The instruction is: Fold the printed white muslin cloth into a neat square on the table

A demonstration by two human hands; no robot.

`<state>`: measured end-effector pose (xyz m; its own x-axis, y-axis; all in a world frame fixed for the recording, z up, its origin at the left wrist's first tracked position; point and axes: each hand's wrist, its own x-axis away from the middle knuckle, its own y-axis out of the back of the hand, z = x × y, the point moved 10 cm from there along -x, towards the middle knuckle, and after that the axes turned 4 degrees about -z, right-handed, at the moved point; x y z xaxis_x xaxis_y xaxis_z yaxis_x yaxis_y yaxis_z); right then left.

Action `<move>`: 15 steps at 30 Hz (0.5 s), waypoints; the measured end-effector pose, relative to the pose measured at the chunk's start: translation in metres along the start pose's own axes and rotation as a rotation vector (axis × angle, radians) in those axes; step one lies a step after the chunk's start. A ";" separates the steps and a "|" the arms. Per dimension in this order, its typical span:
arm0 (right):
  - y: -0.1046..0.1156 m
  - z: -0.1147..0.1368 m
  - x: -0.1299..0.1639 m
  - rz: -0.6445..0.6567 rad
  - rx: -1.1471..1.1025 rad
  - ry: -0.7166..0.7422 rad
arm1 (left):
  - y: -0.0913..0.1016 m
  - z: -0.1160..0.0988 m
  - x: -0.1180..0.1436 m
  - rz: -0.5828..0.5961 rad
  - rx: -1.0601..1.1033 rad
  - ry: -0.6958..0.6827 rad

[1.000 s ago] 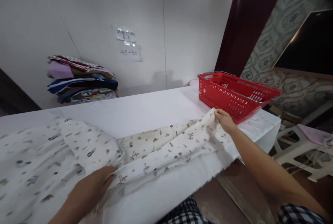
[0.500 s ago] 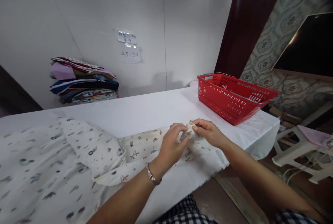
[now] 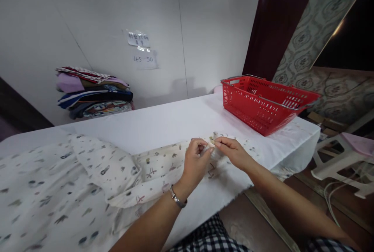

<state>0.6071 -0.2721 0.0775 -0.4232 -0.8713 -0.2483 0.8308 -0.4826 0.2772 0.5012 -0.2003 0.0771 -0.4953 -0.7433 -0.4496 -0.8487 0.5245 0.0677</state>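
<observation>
A thin white cloth printed with small leaves and other motifs is spread over the left and middle of the table, partly folded over itself. Its narrow part runs right to where both hands meet. My left hand, with a silver bracelet at the wrist, pinches a bunched edge of the cloth between thumb and fingers. Close beside it, my right hand has its thumb and forefinger closed on the same edge. The fingertips of the two hands almost touch. The exact fold between them is partly hidden.
A red plastic basket with metal handles stands at the table's back right. Folded clothes are stacked at the back left by the wall. Paper labels hang on the wall. Right of the white-covered table is a plastic stool.
My left thumb and fingers have closed in on the cloth edge, nearer the right fingertips. The view has shifted slightly. Both hands stay at the same part of the cloth.
</observation>
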 end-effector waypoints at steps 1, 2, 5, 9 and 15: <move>0.000 -0.001 0.000 -0.001 0.000 -0.003 | 0.000 0.000 0.000 -0.001 0.001 -0.008; -0.001 -0.001 0.000 -0.001 0.000 -0.006 | 0.001 -0.001 0.000 0.001 -0.004 -0.020; -0.001 -0.001 0.002 -0.001 0.002 -0.011 | 0.000 -0.003 0.001 0.010 -0.038 -0.061; -0.002 0.001 0.003 -0.007 0.016 -0.011 | 0.004 -0.004 0.002 -0.009 -0.055 -0.085; -0.005 0.002 0.002 -0.027 0.041 -0.010 | 0.007 -0.022 0.005 0.003 -0.164 -0.261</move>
<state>0.6012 -0.2715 0.0772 -0.4490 -0.8586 -0.2474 0.8034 -0.5091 0.3087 0.4882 -0.2094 0.0943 -0.4514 -0.5990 -0.6613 -0.8765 0.4367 0.2028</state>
